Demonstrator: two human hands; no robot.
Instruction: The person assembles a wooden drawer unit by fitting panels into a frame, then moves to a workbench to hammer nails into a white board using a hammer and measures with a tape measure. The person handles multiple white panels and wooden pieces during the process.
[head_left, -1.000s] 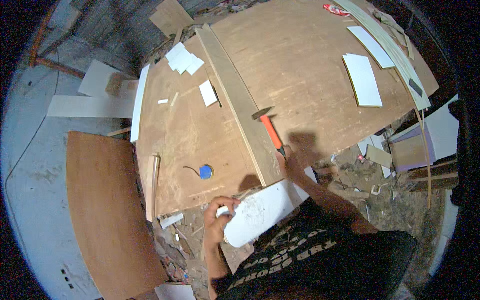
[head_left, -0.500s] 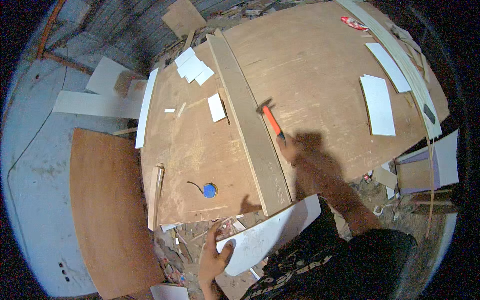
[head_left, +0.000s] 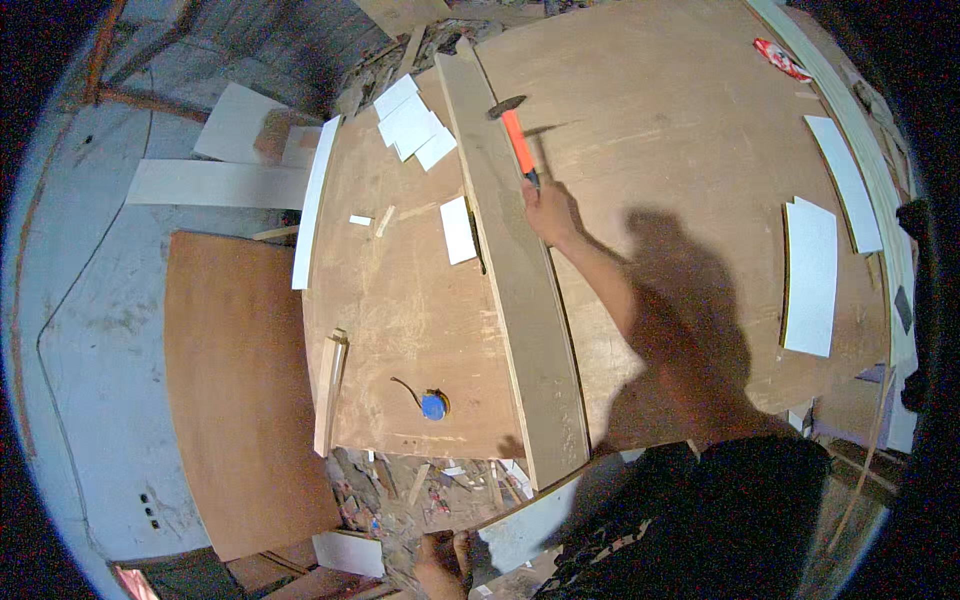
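My right hand [head_left: 551, 212] is closed round the black end of a hammer's handle. The hammer [head_left: 518, 142] has an orange grip, and its dark head hovers over or rests on the far part of a long wooden plank [head_left: 515, 270]; I cannot tell which. At the lower edge, my left hand [head_left: 442, 568] grips the left end of a white board [head_left: 545, 512], thumb on its face. The board's right part lies in shadow and behind my dark clothing. The plank's near end meets the white board's upper edge, or comes close to it.
Under the plank spreads a large plywood sheet [head_left: 660, 110]. On it lie a blue tape measure [head_left: 433, 404], a wooden strip [head_left: 329, 395], white pieces [head_left: 408, 122], white panels [head_left: 811, 277] and a red wrapper [head_left: 781, 60]. Scraps litter the floor [head_left: 400, 500]. A brown panel [head_left: 240, 390] leans left.
My right hand has carried the hammer farther away and left, over the plank. The left hand and white board sit lower in the picture, and the whole view has shifted.
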